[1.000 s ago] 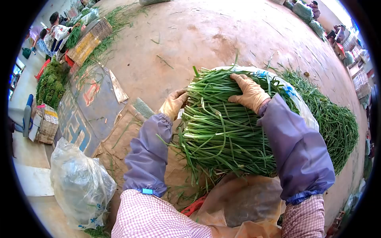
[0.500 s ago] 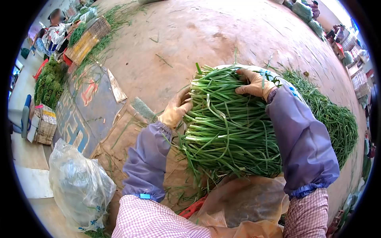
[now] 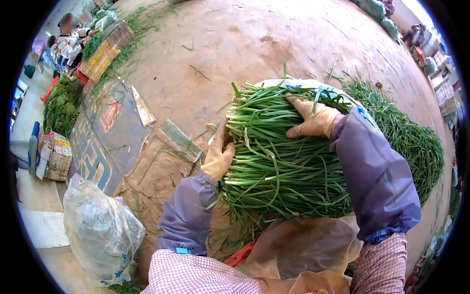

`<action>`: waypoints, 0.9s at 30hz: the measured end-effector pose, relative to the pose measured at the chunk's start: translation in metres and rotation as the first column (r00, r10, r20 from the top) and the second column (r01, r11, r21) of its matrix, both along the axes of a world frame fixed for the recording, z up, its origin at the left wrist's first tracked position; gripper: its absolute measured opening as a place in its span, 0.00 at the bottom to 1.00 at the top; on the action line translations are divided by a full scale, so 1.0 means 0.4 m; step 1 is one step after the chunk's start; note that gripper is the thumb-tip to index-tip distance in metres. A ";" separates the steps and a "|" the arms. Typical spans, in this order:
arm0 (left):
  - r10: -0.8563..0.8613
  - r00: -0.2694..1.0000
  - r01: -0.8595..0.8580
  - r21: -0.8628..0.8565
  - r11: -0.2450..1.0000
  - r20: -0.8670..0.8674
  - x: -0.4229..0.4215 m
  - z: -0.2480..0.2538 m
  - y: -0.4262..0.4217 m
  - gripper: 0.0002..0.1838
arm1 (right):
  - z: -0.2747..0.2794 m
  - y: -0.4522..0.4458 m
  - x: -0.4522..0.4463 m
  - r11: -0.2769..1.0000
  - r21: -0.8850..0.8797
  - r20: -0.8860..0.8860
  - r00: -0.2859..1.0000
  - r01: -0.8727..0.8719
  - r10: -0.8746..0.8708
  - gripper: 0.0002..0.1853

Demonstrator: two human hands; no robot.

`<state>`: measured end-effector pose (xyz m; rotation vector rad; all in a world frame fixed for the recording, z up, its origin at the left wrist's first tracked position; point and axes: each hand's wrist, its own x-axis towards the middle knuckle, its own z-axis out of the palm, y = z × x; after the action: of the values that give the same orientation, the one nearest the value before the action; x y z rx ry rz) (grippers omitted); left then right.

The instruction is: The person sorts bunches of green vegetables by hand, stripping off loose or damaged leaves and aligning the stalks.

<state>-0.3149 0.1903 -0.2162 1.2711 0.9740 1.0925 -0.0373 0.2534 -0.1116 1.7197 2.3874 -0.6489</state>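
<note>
A thick stack of garlic chives (image 3: 289, 166) lies in front of me, pale cut ends to the left and green leaves to the right. My left hand (image 3: 220, 156), in a light glove, rests upright against the pale ends, its fingers stretched and thumb apart. Over the top of the leaves my right hand (image 3: 313, 117), gloved too, lies flat with thumb and fingers spread. Part of a white plastic sheet with blue print (image 3: 338, 93) shows under the far side of the stack. Purple sleeve covers are on both forearms.
More loose greens (image 3: 406, 137) are heaped to the right. A clear plastic bag (image 3: 100, 228) sits at lower left, and cardboard (image 3: 93, 132) covers the floor on the left. At upper left a person (image 3: 67, 44) sits behind a crate (image 3: 108, 48). Other people are at far right.
My left hand has shifted slightly down and straightened along the cut ends. The right hand's thumb and fingers have spread wider on the leaves, and the palm has moved a little downward.
</note>
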 end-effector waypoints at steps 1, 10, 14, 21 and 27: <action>0.012 0.998 -0.012 0.006 1.000 -0.056 0.002 0.003 -0.009 0.41 | -0.009 -0.022 -0.013 0.997 0.073 0.063 0.998 -0.032 0.027 0.56; 0.097 0.990 -0.083 0.136 0.987 -0.106 0.015 0.007 -0.027 0.40 | -0.070 -0.011 0.017 0.965 0.061 -0.505 0.842 0.254 -0.190 0.33; 0.008 0.969 0.014 0.087 0.996 -0.248 -0.005 0.031 -0.022 0.36 | -0.077 0.005 0.055 0.963 -0.108 -0.768 0.594 0.249 -0.240 0.32; -0.073 0.909 0.108 0.061 0.992 -0.411 -0.012 0.083 -0.015 0.27 | -0.044 -0.017 0.137 0.921 -0.217 -0.888 0.326 0.322 -0.323 0.35; 0.128 0.914 -0.047 0.213 0.976 -0.385 0.010 0.131 -0.037 0.24 | -0.018 -0.081 0.213 0.888 -0.200 -0.930 0.204 0.413 -0.305 0.36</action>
<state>-0.3107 0.1754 -0.1637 1.6714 1.2583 1.0394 0.0479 0.2209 -0.1188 2.3964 2.5250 -2.2893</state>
